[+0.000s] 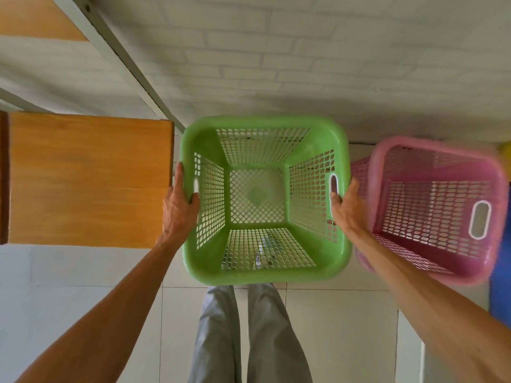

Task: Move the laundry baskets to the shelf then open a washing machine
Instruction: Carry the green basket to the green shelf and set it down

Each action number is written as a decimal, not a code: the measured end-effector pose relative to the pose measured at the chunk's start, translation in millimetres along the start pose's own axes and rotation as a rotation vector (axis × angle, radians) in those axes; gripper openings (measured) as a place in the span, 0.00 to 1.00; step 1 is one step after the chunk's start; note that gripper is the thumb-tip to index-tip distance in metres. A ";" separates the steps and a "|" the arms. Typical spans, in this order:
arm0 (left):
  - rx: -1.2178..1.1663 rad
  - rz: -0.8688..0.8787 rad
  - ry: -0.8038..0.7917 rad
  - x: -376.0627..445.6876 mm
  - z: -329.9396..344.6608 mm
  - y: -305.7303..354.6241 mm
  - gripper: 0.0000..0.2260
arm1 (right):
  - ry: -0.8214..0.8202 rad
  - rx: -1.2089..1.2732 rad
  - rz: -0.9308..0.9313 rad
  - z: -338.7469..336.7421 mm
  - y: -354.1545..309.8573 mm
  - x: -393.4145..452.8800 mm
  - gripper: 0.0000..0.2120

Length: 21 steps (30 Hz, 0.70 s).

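Note:
A green perforated laundry basket [262,269] is in the middle of the view, empty, seen from above. My left hand [178,205] grips its left rim at the handle slot, thumb inside. My right hand [349,208] grips the right rim at the other handle slot. To the right stands a pink laundry basket [431,261], also empty, touching or nearly touching the green one. A wooden shelf board [88,178] lies just left of the green basket, with a grey metal upright [132,67] behind it. No washing machine is in view.
A white brick wall [304,64] stands right behind the baskets. The floor is pale tile [345,327]. My grey-trousered legs [249,335] are below the green basket. Something blue [502,286] and something yellow [506,153] sit at the right edge.

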<state>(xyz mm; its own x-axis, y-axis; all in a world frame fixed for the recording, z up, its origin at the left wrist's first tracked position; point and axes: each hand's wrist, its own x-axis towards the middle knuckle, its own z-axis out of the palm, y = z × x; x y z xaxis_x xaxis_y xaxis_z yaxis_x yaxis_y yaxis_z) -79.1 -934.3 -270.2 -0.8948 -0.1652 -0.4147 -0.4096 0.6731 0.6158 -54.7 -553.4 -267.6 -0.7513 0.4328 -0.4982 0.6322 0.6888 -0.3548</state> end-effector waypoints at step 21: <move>-0.222 0.056 0.272 -236.5 -245.8 217.0 0.31 | 0.063 0.237 -0.371 -318.0 -111.7 -218.3 0.28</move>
<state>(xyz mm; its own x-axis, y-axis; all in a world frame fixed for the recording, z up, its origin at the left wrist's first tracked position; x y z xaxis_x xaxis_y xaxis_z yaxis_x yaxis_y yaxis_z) -0.1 -926.4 126.2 -0.9192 -0.3383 -0.2014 -0.3606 0.5180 0.7757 -21.6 -539.9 132.4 -0.9408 0.2210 -0.2570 0.3384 0.6552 -0.6754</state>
